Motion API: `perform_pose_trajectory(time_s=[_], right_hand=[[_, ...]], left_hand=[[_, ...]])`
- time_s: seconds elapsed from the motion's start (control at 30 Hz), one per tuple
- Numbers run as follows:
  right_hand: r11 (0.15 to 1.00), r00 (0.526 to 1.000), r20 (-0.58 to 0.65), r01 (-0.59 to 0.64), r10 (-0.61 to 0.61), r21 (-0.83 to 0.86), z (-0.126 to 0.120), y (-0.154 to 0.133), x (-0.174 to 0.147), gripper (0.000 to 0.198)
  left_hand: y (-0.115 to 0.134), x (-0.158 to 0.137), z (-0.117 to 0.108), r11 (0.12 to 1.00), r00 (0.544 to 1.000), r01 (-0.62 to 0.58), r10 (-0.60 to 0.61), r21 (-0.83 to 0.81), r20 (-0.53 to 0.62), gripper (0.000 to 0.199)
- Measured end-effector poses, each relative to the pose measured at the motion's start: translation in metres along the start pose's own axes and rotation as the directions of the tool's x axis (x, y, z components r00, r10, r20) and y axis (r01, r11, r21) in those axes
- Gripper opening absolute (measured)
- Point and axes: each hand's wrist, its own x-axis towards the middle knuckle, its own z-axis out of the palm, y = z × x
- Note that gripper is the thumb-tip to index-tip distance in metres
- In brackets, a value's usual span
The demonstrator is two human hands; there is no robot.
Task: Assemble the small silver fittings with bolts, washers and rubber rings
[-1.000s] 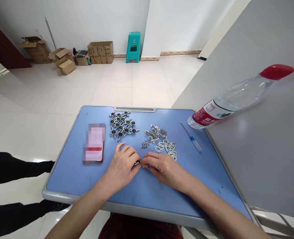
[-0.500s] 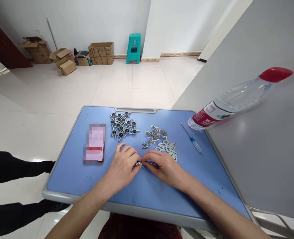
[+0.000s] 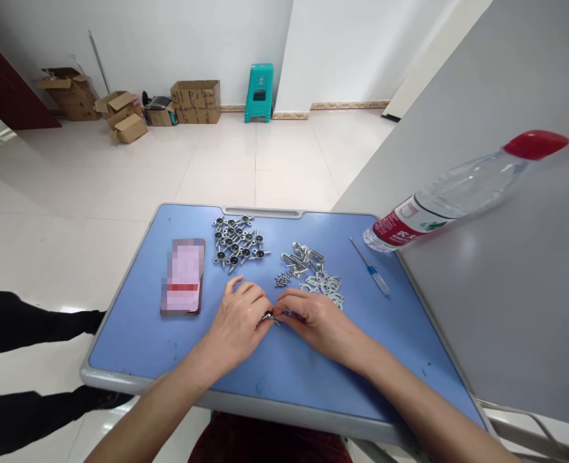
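My left hand (image 3: pixel 238 316) is closed in a pinch on a small metal fitting (image 3: pixel 267 316), held low over the blue table (image 3: pixel 207 357). The fingertips of my right hand (image 3: pixel 320 319) are pinched together against the right end of that fitting. Whatever they grip is too small and too covered to name. Just beyond the right hand lie flat metal plates with holes (image 3: pixel 331 283), a little heap of tiny screws or balls (image 3: pixel 283 280) and several shiny bent metal pieces (image 3: pixel 303 258). Several assembled metal parts with black round centres (image 3: pixel 234 247) are clustered beyond the left hand.
A phone (image 3: pixel 185 276) lies on the left of the table. To the right are a screwdriver (image 3: pixel 371 267) and a red-capped water bottle (image 3: pixel 409 222) near a grey panel (image 3: pixel 506 270). A person's dark-trousered legs (image 3: pixel 28 325) show at left. Boxes (image 3: pixel 196 103) and a teal stool (image 3: pixel 260 93) stand by the wall.
Both hands stay nearly in place, with only a slight shift of the right fingers at the metal fitting. The camera view has moved very slightly.
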Motion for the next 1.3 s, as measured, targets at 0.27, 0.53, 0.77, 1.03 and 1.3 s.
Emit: perform_pose_trajectory(time_s=[0.27,0.53,0.77,1.03,1.3], right_hand=[[0.996,0.995,0.084,-0.052,0.059,-0.074,-0.006,-0.007,0.006,0.018],[0.983,0.979,0.101,-0.179,0.174,0.043,-0.007,-0.007,0.012,0.017],[0.955,0.949,0.123,-0.294,0.289,0.026,-0.01,-0.013,0.015,0.016],[0.916,0.905,0.145,-0.401,0.399,-0.017,-0.011,-0.021,0.017,0.013],[0.911,0.905,0.141,-0.41,0.402,0.035,-0.008,-0.016,0.018,0.011]], left_hand=[[-0.001,-0.001,0.001,1.0,1.0,-0.008,0.008,0.012,0.0,0.009],[-0.001,-0.001,0.002,1.0,1.0,-0.009,0.009,0.005,-0.004,0.006],[0.0,0.0,0.001,1.0,1.0,0.0,0.0,0.0,0.007,0.005],[0.0,-0.001,0.002,1.0,1.0,-0.001,0.001,0.004,0.009,0.004],[0.0,-0.001,0.0,1.0,1.0,0.003,-0.003,0.007,0.02,0.005]])
